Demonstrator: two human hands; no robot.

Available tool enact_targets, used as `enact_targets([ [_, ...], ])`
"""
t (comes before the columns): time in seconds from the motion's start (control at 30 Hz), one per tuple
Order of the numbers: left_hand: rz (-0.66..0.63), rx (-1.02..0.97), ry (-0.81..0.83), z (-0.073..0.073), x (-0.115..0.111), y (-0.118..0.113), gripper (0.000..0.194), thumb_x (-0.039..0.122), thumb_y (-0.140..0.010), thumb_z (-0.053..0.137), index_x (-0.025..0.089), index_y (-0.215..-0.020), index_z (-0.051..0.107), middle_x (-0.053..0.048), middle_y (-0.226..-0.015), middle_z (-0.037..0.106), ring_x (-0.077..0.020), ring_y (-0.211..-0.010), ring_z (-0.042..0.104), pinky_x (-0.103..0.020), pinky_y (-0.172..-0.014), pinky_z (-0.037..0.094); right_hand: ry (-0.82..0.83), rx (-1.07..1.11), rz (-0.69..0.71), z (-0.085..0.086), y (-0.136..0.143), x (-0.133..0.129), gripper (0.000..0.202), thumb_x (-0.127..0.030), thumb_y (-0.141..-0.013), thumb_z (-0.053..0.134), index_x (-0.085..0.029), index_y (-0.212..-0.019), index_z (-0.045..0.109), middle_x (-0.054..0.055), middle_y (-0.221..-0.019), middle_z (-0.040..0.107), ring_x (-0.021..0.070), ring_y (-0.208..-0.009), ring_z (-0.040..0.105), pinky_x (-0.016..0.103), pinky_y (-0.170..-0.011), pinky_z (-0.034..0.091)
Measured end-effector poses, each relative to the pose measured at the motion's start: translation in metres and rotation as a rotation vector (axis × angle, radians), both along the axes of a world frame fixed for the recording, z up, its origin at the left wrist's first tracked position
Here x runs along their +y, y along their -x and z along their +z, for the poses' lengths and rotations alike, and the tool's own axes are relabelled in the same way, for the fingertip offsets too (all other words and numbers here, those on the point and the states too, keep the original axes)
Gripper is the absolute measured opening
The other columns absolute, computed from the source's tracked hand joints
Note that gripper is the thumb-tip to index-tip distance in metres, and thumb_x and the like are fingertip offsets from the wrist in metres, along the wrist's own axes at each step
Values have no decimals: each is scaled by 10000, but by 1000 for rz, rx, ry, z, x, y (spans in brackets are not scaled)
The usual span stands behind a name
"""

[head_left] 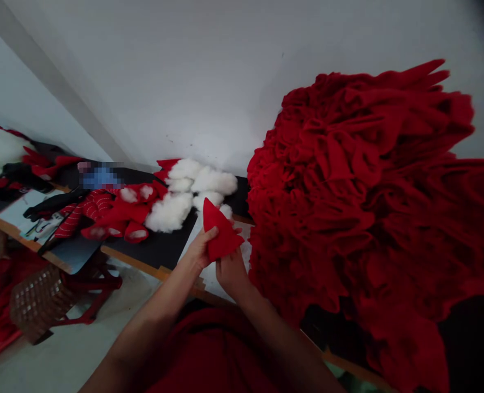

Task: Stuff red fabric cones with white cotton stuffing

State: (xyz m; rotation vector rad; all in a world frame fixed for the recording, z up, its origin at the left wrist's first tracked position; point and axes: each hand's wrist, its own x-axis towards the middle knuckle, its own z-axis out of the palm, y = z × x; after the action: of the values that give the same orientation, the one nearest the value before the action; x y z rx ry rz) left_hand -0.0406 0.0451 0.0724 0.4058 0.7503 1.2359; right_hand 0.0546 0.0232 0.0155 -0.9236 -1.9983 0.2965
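A pointed red fabric piece (220, 232) is held up over the table's front part, its tip upward. My left hand (202, 246) grips its left edge, the thumb lying on the front of the cloth. At the lower right edge, my right hand (231, 268) holds the same piece, its fingertips partly hidden behind the fabric. Beneath both hands lies a pale sheet (212, 281). Tufts of white stuffing (172, 212) sit just beyond and to the left.
A tall heap of red fabric pieces (327, 180) fills the right side. Red pieces with stuffing (123, 215) lie left on the black table (160, 248). A woven basket (41, 300) and a red stool (92, 308) stand lower left. Part of another person's arm shows at far left.
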Motion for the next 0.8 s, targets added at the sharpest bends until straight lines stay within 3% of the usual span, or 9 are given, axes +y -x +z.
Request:
enact_targets([
  [0.1,43,1,48,3,1,0,519,189,-614,686,201,-1103,511,-45,-881,672,-246,-882,635,-436,-846,477,15,-14,-5,4,-1,0,539,-67,-776,378,-146,-1309,359,154,-1227,513,282,-1198,417,514,-951,404],
  [0.23,47,-42,256,-2,10,8,228,253,-733,595,132,-926,578,-59,-765,669,-216,-783,653,-360,-742,523,-19,84,-114,13,-4,-6,522,-44,-790,368,-148,-1301,352,171,-1293,411,259,-1243,358,468,-942,425],
  [0.3,72,-71,332,-5,12,10,183,276,-774,549,112,-846,588,-66,-724,666,-195,-730,654,-318,-704,530,-29,107,-132,16,-4,-8,507,-51,-800,370,-151,-1296,354,169,-1286,400,249,-1238,360,444,-934,436],
  [0.43,119,-108,275,-8,8,4,179,256,-778,548,113,-873,596,-72,-752,676,-179,-696,650,-309,-734,525,13,-13,-46,12,-1,-4,465,-73,-789,378,-144,-1244,440,163,-1228,454,273,-1215,360,475,-931,421],
  [0.57,125,-105,269,-6,3,-1,184,241,-763,572,127,-906,589,-63,-793,680,-162,-688,645,-300,-752,516,5,-54,-50,10,-1,-2,430,-67,-776,382,-126,-1182,510,167,-1189,466,288,-1179,367,499,-931,401],
  [0.7,117,-159,303,-6,8,4,301,397,-814,485,118,-847,593,-62,-749,667,-153,-673,632,-287,-738,511,-32,10,-125,20,-4,-9,356,-70,-784,415,-159,-1090,573,144,-1225,405,269,-1139,384,456,-908,412],
  [0.8,101,-193,316,-7,9,4,426,501,-824,405,118,-807,590,-60,-712,653,-154,-664,619,-292,-707,509,-4,76,-174,24,-6,-12,322,-80,-792,436,-182,-1058,587,120,-1136,430,220,-1035,448,367,-826,459],
])
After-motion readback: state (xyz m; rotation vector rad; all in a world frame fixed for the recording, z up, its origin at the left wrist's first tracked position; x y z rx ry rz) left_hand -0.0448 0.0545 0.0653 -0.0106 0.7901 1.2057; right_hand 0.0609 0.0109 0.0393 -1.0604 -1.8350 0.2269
